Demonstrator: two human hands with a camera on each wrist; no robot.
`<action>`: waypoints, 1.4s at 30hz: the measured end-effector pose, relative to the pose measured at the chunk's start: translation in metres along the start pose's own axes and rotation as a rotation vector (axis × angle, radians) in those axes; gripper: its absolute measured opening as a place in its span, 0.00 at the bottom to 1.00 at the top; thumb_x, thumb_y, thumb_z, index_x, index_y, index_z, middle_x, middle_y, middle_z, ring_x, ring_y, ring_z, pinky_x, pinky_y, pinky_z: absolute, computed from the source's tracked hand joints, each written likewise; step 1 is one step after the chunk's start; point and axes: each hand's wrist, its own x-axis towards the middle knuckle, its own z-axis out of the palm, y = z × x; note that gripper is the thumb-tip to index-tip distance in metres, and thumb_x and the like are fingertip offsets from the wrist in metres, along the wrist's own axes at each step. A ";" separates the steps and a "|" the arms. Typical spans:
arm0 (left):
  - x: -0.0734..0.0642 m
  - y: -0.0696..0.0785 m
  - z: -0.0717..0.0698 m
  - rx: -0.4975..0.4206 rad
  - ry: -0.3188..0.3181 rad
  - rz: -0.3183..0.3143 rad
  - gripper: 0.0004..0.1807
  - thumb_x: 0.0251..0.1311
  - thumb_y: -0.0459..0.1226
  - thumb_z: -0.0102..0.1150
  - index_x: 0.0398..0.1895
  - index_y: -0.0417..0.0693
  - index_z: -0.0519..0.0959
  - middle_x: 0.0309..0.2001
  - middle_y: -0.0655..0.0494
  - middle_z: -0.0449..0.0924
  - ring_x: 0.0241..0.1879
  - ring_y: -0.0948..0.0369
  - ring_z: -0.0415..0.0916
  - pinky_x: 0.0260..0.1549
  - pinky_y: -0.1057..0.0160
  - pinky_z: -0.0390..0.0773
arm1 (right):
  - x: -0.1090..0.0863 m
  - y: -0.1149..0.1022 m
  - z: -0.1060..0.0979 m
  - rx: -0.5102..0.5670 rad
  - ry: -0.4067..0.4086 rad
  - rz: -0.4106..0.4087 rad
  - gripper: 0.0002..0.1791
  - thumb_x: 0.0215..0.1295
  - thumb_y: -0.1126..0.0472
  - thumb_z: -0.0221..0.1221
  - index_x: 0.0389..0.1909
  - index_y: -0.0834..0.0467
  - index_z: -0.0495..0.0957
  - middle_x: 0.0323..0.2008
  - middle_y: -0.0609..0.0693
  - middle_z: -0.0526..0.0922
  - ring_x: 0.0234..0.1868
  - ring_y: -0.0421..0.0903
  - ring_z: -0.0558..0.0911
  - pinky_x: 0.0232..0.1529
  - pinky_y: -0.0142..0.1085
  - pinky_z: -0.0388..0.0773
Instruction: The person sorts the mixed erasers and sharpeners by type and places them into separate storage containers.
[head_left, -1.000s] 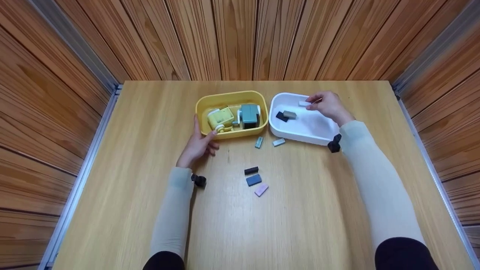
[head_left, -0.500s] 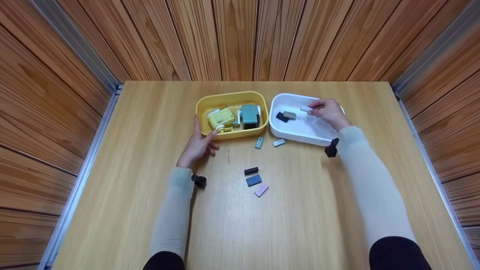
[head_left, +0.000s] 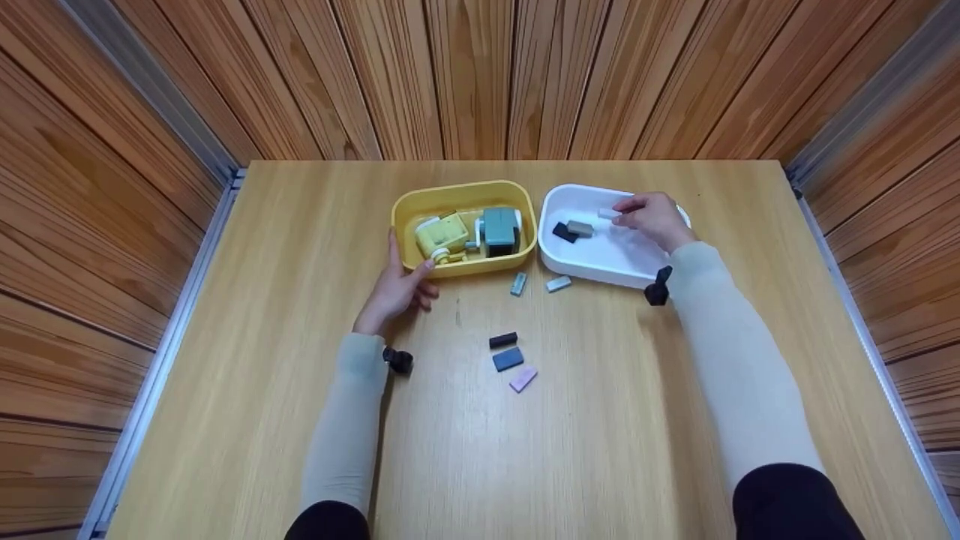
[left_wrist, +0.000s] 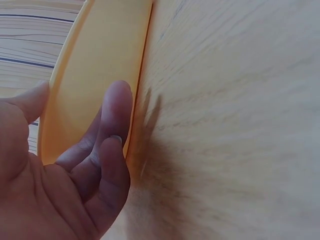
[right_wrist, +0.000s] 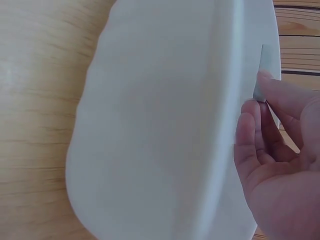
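Note:
My left hand point(head_left: 397, 294) holds the front left corner of a yellow bin point(head_left: 491, 265), thumb at the rim and fingers against the outer wall. Inside lie a teal crank pencil sharpener point(head_left: 500, 227) and a pale yellow one point(head_left: 442, 234). Over the white bin point(head_left: 592, 271) to its right, my right hand point(head_left: 654, 219) pinches a small white eraser point(right_wrist: 265, 62) between thumb and fingers. On that bin's floor, a grey-beige eraser point(head_left: 580, 229) overlaps a black one point(head_left: 564, 233).
In front of the bins lie a light green eraser point(head_left: 518, 284) and a white eraser point(head_left: 559, 284). Nearer on the wooden table point(head_left: 465, 465) are a black block point(head_left: 503, 340), a dark blue eraser point(head_left: 508, 359) and a pink eraser point(head_left: 523, 379). Wood-plank walls point(head_left: 480, 82) enclose the table.
My right hand has shifted slightly toward the near side over the white bin, still pinching the white eraser, and its forearm has swung left. My left hand stays at the yellow bin.

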 end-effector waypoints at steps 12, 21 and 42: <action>0.000 -0.002 -0.002 -0.027 -0.019 -0.014 0.52 0.72 0.53 0.53 0.75 0.79 0.19 0.39 0.35 0.83 0.31 0.42 0.82 0.34 0.47 0.84 | 0.007 0.006 0.006 0.003 0.020 -0.021 0.17 0.68 0.61 0.64 0.56 0.58 0.82 0.57 0.54 0.78 0.56 0.51 0.71 0.54 0.40 0.70; 0.001 -0.001 0.000 -0.021 -0.003 0.018 0.54 0.71 0.53 0.54 0.76 0.74 0.18 0.37 0.34 0.83 0.29 0.42 0.82 0.32 0.46 0.84 | 0.011 0.021 0.018 0.041 0.020 -0.036 0.17 0.67 0.63 0.65 0.55 0.59 0.82 0.55 0.54 0.79 0.48 0.48 0.74 0.45 0.34 0.75; 0.000 -0.001 0.002 -0.039 0.016 -0.015 0.54 0.70 0.53 0.55 0.76 0.77 0.20 0.37 0.34 0.83 0.28 0.45 0.82 0.31 0.49 0.84 | 0.004 0.028 0.024 0.045 -0.016 -0.039 0.16 0.68 0.63 0.63 0.56 0.57 0.82 0.57 0.53 0.78 0.53 0.50 0.72 0.52 0.40 0.69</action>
